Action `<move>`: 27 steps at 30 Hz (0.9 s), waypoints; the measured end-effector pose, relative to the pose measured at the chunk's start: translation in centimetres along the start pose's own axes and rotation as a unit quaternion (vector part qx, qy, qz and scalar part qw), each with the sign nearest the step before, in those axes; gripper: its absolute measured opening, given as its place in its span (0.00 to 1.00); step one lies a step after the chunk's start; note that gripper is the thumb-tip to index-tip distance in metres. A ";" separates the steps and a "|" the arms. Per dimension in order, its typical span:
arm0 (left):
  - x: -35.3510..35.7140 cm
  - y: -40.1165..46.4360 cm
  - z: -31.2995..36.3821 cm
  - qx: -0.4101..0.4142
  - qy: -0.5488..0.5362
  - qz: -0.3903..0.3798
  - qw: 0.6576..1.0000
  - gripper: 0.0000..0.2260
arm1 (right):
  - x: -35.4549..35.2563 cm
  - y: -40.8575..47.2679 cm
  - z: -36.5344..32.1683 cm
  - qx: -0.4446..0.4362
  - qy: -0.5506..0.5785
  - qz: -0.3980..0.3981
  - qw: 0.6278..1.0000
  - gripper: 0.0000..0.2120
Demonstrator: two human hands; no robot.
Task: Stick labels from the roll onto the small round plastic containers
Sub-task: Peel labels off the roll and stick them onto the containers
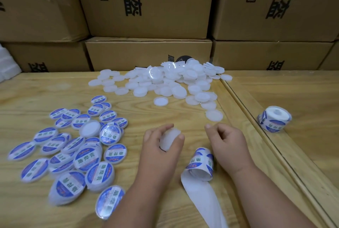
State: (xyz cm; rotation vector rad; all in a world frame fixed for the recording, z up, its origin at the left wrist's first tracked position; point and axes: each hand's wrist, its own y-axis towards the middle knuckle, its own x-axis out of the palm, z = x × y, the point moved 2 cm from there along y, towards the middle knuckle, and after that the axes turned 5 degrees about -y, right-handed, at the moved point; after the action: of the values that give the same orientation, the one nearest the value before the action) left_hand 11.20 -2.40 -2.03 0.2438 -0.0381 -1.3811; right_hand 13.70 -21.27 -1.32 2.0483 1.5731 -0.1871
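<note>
Left hand (161,143) curled round container (169,138)

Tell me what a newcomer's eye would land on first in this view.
First, the two piles on the wooden table: blue-labelled containers spread at the left, and a heap of plain white containers at the back against the cardboard boxes. Then the left hand, gripping one unlabelled container near the middle, with the label roll lying beside the curled right hand.
</note>
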 end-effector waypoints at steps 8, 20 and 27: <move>-3.9 3.7 -0.5 -0.029 -0.036 0.054 0.997 0.19 | -1.4 -1.8 -0.4 -0.006 -0.006 -0.268 0.964 0.31; -2.0 3.1 -0.6 0.015 -0.034 -0.031 0.999 0.17 | -2.0 -6.3 -1.8 -0.013 -0.118 -0.343 0.932 0.34; -1.0 4.5 -0.2 -0.037 0.038 -0.023 0.998 0.05 | 1.1 -0.1 -1.9 0.099 0.063 -0.233 0.965 0.11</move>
State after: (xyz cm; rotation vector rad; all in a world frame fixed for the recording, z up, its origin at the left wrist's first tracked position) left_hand 15.41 -0.60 -1.23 0.2355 0.0814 -1.4149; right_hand 13.51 -19.37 -0.19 1.8248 2.1776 -0.4076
